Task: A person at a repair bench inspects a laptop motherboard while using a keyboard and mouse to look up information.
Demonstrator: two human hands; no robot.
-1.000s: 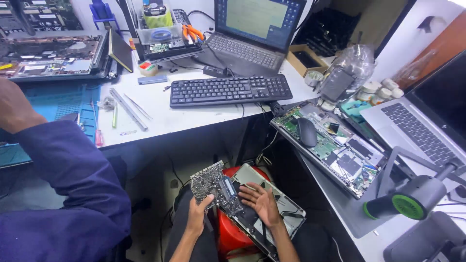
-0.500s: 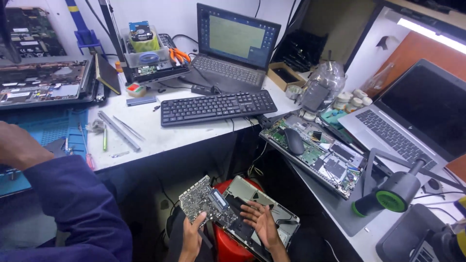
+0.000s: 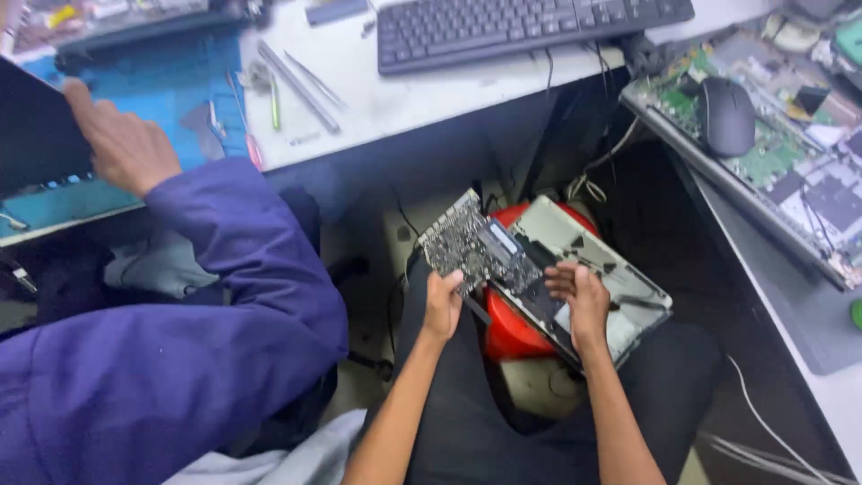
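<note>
At the far left a co-worker's hand (image 3: 121, 144) in a purple sleeve (image 3: 224, 296) rests on a blue mat (image 3: 135, 85) on the white tabletop (image 3: 377, 103), beside loose tweezers (image 3: 301, 85); that hand is apart from the work in hand. Below the tabletop's edge, on the person's lap, the left hand (image 3: 443, 301) has its fingers closed on the lower edge of a circuit board (image 3: 467, 242), which tilts up and away from an opened silver laptop base (image 3: 620, 269). The base lies over a red stool (image 3: 516, 328). The right hand (image 3: 579, 292) lies on the base, fingers bent and pressing near the board's right end; whether they pinch a cable or connector there I cannot tell. To lift the board well, it seems wise to hold it by its edges only, keep the base pinned flat, and raise it slowly and evenly, checking for anything tethered underneath before pulling. Further right, above, sit a black keyboard (image 3: 530, 31) and another open laptop chassis (image 3: 781, 144) with a black mouse (image 3: 727, 117) on it.
</note>
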